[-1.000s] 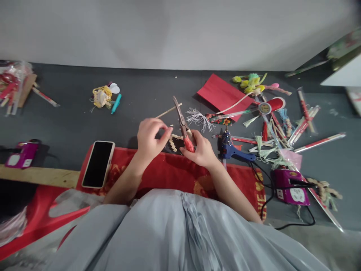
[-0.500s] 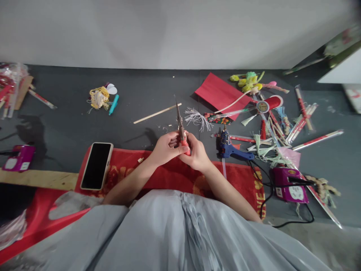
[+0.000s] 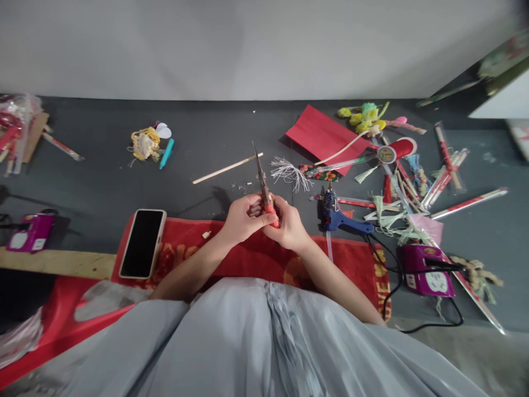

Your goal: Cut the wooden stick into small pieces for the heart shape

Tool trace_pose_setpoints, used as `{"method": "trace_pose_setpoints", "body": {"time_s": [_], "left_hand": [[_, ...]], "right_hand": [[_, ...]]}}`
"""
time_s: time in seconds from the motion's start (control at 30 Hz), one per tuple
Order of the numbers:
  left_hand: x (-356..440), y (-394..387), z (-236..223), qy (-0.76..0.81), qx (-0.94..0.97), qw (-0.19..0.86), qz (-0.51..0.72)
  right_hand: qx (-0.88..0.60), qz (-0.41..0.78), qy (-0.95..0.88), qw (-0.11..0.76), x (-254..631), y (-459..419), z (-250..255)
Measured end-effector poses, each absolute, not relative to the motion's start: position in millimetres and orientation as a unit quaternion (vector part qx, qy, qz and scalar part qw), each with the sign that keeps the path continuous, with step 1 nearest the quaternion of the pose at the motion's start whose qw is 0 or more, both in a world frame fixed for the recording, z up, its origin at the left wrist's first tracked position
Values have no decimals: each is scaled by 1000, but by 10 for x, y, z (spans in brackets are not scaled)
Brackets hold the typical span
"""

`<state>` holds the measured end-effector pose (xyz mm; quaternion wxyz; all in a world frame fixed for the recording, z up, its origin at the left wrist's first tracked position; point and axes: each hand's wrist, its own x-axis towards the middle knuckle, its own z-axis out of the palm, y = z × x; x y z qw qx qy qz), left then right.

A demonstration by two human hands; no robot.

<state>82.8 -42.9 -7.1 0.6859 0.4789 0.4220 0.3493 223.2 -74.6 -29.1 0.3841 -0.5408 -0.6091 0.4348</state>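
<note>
A pair of scissors [image 3: 263,184] with red handles points up and away from me, its blades looking nearly closed. My left hand [image 3: 244,220] is closed at the handles, the thumb pressed across the red grip. Around the other side of the handles, my right hand [image 3: 291,225] is closed too. A small pale bit shows between the hands beside the blades, too small to name. Just beyond the blade tips lies a thin wooden stick [image 3: 227,169]. Small pale scraps are scattered on the dark table near it.
A phone [image 3: 142,242] rests on a red towel [image 3: 243,259] at left. To the right are a blue glue gun [image 3: 345,220], a white tassel [image 3: 289,172], red paper [image 3: 324,138], a red thread spool [image 3: 403,149] and several wrapped sticks. A purple box [image 3: 427,270] sits by black cable.
The scissors' tips have swung slightly left, while both hands keep their hold on the handles. The whole view has shifted a little.
</note>
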Motion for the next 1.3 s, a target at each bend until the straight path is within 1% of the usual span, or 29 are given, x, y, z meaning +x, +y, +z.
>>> {"method": "trace_pose_setpoints", "body": {"time_s": [0.37, 0.53, 0.6, 0.67, 0.73, 0.8, 0.87, 0.93, 1.0, 1.03, 1.1, 1.3], "left_hand": [[839, -422, -44, 414, 479, 689, 353], [841, -388, -83, 416, 485, 694, 330], [835, -373, -126, 414, 512, 682, 319], [808, -364, -169, 419, 563, 634, 325], [751, -359, -198, 435, 621, 544, 360], [670, -343, -208, 455, 674, 415, 408], [584, -306, -206, 473, 733, 236, 429], [515, -248, -205, 493, 751, 73, 434], [471, -186, -214, 506, 751, -22, 424], [458, -159, -223, 509, 753, -44, 416], [439, -121, -248, 509, 760, -47, 401], [379, -119, -281, 511, 751, 10, 417]], "right_hand": [[-546, 438, -601, 386, 2228, -747, -306], [-557, 428, -613, 361, 2266, -713, -306], [-566, 419, -618, 349, 2291, -700, -288], [-579, 408, -618, 342, 2319, -693, -259], [-598, 392, -611, 340, 2354, -688, -228], [-617, 366, -608, 340, 2397, -679, -211], [-627, 330, -620, 336, 2445, -664, -214], [-623, 289, -651, 325, 2491, -649, -232], [-607, 261, -682, 313, 2522, -640, -252], [-597, 256, -695, 309, 2529, -640, -259], [-576, 259, -712, 306, 2531, -645, -265], [-527, 293, -736, 308, 2506, -679, -246]]}}
